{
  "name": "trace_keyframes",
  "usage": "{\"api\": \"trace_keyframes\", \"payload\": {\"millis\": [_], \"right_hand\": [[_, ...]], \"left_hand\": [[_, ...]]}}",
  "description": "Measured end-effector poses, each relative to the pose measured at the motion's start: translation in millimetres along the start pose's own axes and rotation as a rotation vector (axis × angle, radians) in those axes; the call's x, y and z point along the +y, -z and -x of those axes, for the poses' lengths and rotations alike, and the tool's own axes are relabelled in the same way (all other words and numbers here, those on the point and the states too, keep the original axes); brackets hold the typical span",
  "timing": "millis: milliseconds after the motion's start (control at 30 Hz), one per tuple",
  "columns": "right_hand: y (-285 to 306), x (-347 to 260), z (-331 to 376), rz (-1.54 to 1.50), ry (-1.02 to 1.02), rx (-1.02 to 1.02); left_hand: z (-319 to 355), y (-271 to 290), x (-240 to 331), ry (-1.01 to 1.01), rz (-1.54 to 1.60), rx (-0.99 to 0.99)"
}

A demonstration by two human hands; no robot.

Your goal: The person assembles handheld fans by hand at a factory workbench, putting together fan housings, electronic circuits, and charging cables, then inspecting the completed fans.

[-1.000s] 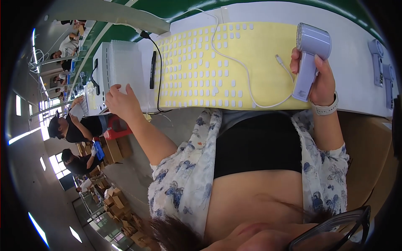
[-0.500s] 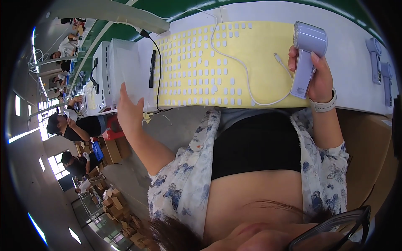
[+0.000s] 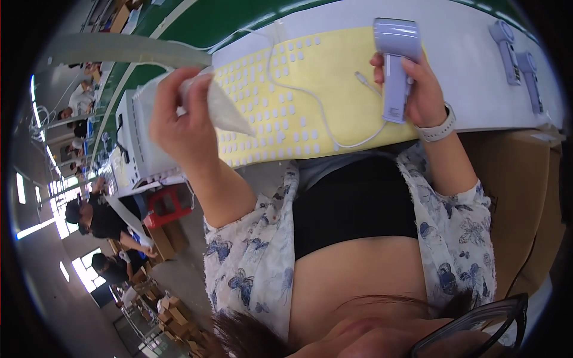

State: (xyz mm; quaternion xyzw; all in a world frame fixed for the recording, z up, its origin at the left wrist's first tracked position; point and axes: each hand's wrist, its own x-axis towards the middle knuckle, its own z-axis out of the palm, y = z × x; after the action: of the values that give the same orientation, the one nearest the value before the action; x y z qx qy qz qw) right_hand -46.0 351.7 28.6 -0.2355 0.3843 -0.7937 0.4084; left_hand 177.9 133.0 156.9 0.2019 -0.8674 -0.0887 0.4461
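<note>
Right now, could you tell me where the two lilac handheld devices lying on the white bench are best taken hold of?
Grip each lilac device by its long narrow handle, coming from above. They lie flat, side by side, with wider heads at the far end, so the slim handle suits a closing hand.

Between my left hand (image 3: pixel 179 128), gripping a clear bag (image 3: pixel 224 110) at upper left, and my right hand (image 3: pixel 418 89), holding a handheld device (image 3: pixel 395 65) at upper centre, the yellow mat (image 3: pixel 310 101) lies open. Only a white cable (image 3: pixel 316 107) loops across it. At upper right, two more devices (image 3: pixel 518 59) crowd the bench edge. A white box (image 3: pixel 140 143) blocks the left.
</note>
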Motion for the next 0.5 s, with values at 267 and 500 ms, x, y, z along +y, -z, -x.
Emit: {"api": "trace_keyframes", "payload": {"millis": [267,500], "right_hand": [[-2,3,-3,-0.065,0.074,0.007],[-14,1,5,0.067,0.044,-0.005]], "left_hand": [[5,-131,32,0.115,0.202,-0.747],[23,-144,19,0.158,0.247,-0.838]]}}
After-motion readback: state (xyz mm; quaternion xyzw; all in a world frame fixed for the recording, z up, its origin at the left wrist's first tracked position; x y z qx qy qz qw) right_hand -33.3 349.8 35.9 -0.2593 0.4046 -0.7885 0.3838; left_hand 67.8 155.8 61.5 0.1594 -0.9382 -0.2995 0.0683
